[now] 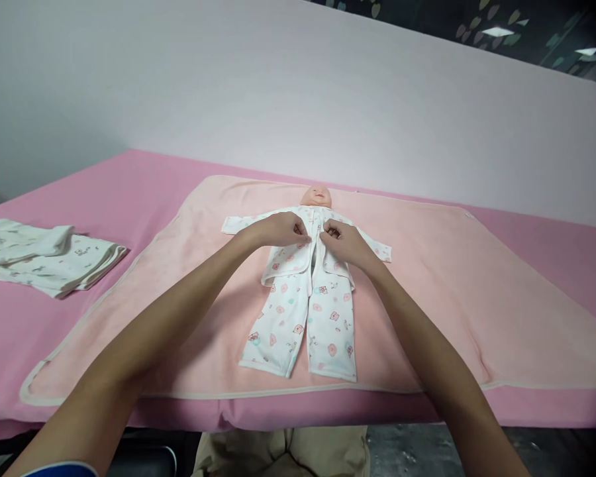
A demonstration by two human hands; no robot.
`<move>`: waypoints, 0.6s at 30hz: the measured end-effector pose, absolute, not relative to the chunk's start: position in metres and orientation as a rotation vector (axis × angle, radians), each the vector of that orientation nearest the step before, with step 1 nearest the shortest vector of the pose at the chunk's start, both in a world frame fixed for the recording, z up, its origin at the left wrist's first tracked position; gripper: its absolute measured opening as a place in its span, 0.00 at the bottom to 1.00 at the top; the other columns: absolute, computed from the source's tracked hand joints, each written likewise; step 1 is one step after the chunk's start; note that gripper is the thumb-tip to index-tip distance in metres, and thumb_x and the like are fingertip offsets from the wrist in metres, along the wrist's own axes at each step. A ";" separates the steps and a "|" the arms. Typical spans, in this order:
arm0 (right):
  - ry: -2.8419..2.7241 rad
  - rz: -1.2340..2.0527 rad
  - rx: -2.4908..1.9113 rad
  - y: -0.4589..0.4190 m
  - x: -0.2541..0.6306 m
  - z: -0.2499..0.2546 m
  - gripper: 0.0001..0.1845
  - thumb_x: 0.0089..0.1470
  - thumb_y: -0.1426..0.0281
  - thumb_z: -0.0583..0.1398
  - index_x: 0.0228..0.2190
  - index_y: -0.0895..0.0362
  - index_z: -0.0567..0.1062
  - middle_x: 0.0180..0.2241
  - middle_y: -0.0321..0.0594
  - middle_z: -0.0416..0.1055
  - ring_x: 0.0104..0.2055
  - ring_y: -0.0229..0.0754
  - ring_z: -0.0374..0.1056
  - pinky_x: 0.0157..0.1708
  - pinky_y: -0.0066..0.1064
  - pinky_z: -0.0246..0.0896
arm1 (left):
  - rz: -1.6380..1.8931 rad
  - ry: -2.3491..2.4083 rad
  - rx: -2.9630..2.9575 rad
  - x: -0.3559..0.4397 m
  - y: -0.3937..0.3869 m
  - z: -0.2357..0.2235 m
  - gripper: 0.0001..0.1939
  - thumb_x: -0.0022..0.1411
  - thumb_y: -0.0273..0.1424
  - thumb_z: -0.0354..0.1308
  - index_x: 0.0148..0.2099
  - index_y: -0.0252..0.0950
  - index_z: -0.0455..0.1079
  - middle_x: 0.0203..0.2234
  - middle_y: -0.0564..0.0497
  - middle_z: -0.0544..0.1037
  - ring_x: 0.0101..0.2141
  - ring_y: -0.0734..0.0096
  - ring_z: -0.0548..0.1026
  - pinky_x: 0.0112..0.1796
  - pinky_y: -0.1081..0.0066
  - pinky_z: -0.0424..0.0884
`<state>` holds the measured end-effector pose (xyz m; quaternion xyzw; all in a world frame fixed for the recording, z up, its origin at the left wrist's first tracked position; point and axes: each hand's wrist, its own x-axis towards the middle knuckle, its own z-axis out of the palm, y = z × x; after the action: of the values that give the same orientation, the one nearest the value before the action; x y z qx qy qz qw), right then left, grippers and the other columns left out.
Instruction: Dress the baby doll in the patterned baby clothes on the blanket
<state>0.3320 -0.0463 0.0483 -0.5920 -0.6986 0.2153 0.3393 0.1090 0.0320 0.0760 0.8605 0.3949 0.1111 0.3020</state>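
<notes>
A baby doll (316,196) lies on its back on a light pink blanket (427,298), dressed in a white printed top (298,255) and matching trousers (302,324). Both of my hands are on the doll's chest. My left hand (281,230) pinches the left front edge of the top. My right hand (338,240) pinches the right front edge, just across the opening. The fingers of both hands are closed on the fabric, nearly touching each other. The top's lower half hangs open.
The blanket is spread on a darker pink bed sheet (129,179). A folded stack of white printed baby clothes (49,255) lies at the left. A pale wall (278,86) rises behind the bed. The bed's front edge is close to my legs.
</notes>
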 end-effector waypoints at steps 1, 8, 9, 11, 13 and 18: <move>-1.812 0.606 -1.474 -0.046 0.334 0.048 0.10 0.60 0.66 0.59 0.29 0.52 0.64 0.29 0.34 0.66 0.32 0.41 0.59 0.33 0.35 0.52 | 0.305 1.046 2.267 0.112 0.031 0.078 0.15 0.56 0.47 0.67 0.33 0.41 0.79 0.32 0.47 0.83 0.35 0.57 0.79 0.35 0.62 0.68; -1.809 0.849 -1.303 -0.032 0.348 0.035 0.10 0.65 0.62 0.56 0.31 0.52 0.70 0.32 0.34 0.70 0.34 0.42 0.62 0.35 0.33 0.57 | 0.371 0.972 2.171 0.130 0.032 0.078 0.11 0.58 0.42 0.64 0.38 0.40 0.79 0.37 0.48 0.82 0.37 0.61 0.76 0.37 0.63 0.68; -1.796 0.896 -1.283 -0.031 0.350 0.034 0.10 0.65 0.63 0.55 0.33 0.52 0.72 0.33 0.35 0.72 0.35 0.42 0.63 0.36 0.33 0.58 | 0.380 0.948 2.170 0.131 0.033 0.075 0.11 0.59 0.42 0.64 0.38 0.40 0.79 0.37 0.48 0.82 0.37 0.61 0.76 0.37 0.63 0.68; -1.771 0.956 -1.249 -0.030 0.354 0.031 0.07 0.64 0.63 0.58 0.37 0.51 0.74 0.35 0.35 0.76 0.35 0.41 0.66 0.37 0.32 0.60 | 0.389 0.913 2.167 0.130 0.034 0.067 0.10 0.59 0.41 0.63 0.37 0.41 0.79 0.36 0.48 0.81 0.37 0.61 0.76 0.36 0.64 0.68; -1.766 0.944 -1.220 -0.030 0.357 0.029 0.09 0.61 0.62 0.63 0.42 0.51 0.75 0.39 0.35 0.77 0.35 0.40 0.66 0.37 0.32 0.61 | 0.392 0.902 2.161 0.130 0.034 0.062 0.09 0.59 0.39 0.62 0.37 0.41 0.79 0.35 0.48 0.81 0.35 0.62 0.76 0.35 0.64 0.68; -1.676 0.875 -1.227 -0.029 0.360 0.021 0.17 0.53 0.56 0.73 0.40 0.52 0.82 0.40 0.37 0.80 0.32 0.38 0.66 0.35 0.33 0.63 | 0.405 0.888 2.173 0.129 0.032 0.060 0.09 0.60 0.38 0.61 0.37 0.40 0.79 0.35 0.47 0.82 0.34 0.61 0.76 0.34 0.63 0.68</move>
<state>0.3597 -0.0287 0.0213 -0.4916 -0.6715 0.3505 0.4297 0.1287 0.0324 0.0595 0.8472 0.3464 0.1578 0.3707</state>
